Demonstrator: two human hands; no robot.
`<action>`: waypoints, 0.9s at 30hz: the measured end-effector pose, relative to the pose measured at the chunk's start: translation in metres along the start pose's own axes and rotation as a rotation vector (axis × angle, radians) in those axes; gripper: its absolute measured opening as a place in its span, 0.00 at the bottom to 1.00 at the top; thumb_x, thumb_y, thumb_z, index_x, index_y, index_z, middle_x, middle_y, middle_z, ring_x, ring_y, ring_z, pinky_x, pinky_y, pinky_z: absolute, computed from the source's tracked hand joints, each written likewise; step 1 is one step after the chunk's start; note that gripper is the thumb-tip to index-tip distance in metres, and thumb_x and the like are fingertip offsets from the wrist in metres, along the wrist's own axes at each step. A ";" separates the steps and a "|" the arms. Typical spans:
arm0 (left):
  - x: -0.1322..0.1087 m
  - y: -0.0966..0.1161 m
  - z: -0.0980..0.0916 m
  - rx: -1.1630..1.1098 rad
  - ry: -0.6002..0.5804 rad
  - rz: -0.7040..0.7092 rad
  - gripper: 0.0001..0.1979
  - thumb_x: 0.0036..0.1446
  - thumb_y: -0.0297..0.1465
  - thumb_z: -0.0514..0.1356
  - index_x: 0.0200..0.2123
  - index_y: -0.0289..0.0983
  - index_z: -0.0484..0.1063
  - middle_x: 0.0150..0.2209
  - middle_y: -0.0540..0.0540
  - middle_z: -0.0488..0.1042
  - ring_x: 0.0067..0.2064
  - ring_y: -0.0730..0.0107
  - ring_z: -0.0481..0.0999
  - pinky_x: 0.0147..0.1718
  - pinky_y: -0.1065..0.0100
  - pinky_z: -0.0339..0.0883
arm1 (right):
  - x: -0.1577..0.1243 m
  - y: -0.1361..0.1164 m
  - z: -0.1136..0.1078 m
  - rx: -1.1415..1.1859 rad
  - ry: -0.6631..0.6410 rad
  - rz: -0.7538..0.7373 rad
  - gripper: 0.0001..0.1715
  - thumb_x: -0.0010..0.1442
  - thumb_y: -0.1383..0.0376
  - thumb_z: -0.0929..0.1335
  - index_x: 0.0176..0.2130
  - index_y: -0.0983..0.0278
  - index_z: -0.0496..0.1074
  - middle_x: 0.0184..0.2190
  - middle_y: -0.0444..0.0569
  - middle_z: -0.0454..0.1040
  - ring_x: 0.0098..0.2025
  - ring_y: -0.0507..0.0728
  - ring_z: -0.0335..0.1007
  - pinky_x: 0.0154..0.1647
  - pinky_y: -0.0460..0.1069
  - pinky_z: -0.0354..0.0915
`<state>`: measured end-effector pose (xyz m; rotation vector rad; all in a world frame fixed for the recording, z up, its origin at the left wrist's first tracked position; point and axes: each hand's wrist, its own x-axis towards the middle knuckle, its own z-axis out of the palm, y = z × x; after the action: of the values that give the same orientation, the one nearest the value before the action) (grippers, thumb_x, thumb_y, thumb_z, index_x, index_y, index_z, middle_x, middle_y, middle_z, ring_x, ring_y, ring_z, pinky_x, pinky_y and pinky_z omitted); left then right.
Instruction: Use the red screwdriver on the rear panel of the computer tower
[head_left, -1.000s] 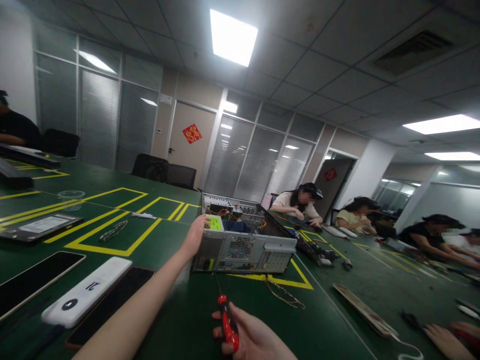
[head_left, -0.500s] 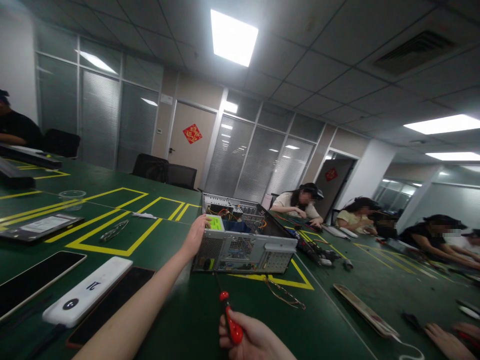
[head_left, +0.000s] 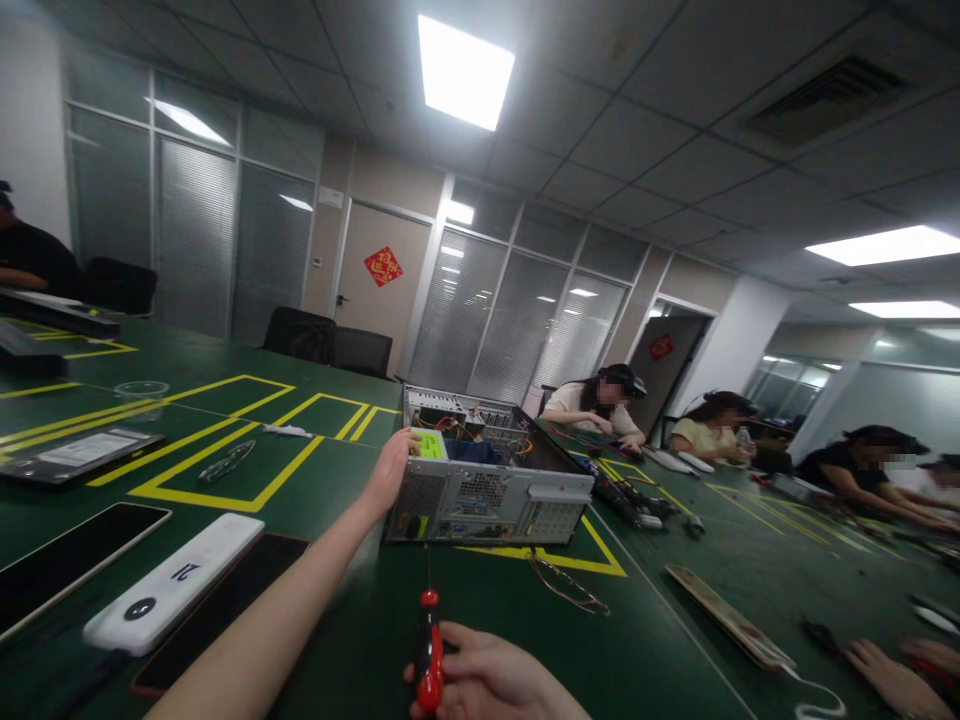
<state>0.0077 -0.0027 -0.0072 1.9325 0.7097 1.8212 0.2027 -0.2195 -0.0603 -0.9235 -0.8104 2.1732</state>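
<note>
A: Where the left arm ends, what goes on the list?

B: Item 1, left hand (head_left: 391, 470): set on the near upper corner of the computer case (head_left: 487, 490), fingers over the top edge beside a green label. Whether they clamp that edge or only rest on it is hard to tell at this range.

A: And the case itself?

B: Item 2: grey metal, side panel off and open upward, with wiring showing inside. Its rear panel faces the wearer. It stands on the green table (head_left: 637, 650) at 12 o'clock, partly inside a yellow tape outline.

A: Right hand?

B: Item 3, right hand (head_left: 487, 685): at 6 o'clock, on the bottom edge of view, closed round the red handle of a screwdriver (head_left: 429, 660). The thin shaft points to 12 o'clock, toward the foot of the rear panel.

A: Sundries?

B: Item 4, white oblong device (head_left: 172, 585): at 9 o'clock from the right hand, lying among dark flat screens.
Item 5, clear plastic cup (head_left: 141, 392): at 10 o'clock, well off.
Item 6, pale flat strip (head_left: 731, 622): at 3 o'clock.
Item 7, another person's hand (head_left: 889, 680): at 4 o'clock, in the bottom corner.
Several people sit along the table's far side at 2 o'clock.
</note>
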 end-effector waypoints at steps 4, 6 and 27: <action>0.000 -0.001 0.000 0.016 -0.004 0.005 0.28 0.69 0.50 0.41 0.34 0.39 0.72 0.48 0.39 0.77 0.61 0.55 0.70 0.65 0.51 0.61 | 0.005 0.003 -0.008 0.064 0.101 0.001 0.19 0.56 0.59 0.75 0.44 0.66 0.73 0.28 0.45 0.77 0.29 0.51 0.74 0.32 0.46 0.61; 0.000 0.000 0.000 0.017 0.006 0.008 0.27 0.69 0.49 0.41 0.34 0.39 0.72 0.48 0.39 0.77 0.61 0.55 0.70 0.65 0.51 0.61 | 0.005 0.003 -0.011 0.099 0.148 0.031 0.16 0.57 0.57 0.74 0.38 0.67 0.73 0.27 0.45 0.76 0.27 0.50 0.72 0.29 0.45 0.60; -0.001 -0.001 0.001 0.009 0.013 0.018 0.25 0.70 0.45 0.42 0.35 0.39 0.73 0.48 0.40 0.77 0.61 0.56 0.70 0.65 0.50 0.61 | 0.007 0.003 -0.020 -0.046 0.010 0.005 0.33 0.47 0.56 0.81 0.46 0.67 0.71 0.34 0.48 0.78 0.29 0.53 0.77 0.31 0.46 0.61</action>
<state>0.0081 -0.0021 -0.0087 1.9403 0.7079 1.8454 0.2131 -0.2102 -0.0768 -0.9594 -0.8580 2.1612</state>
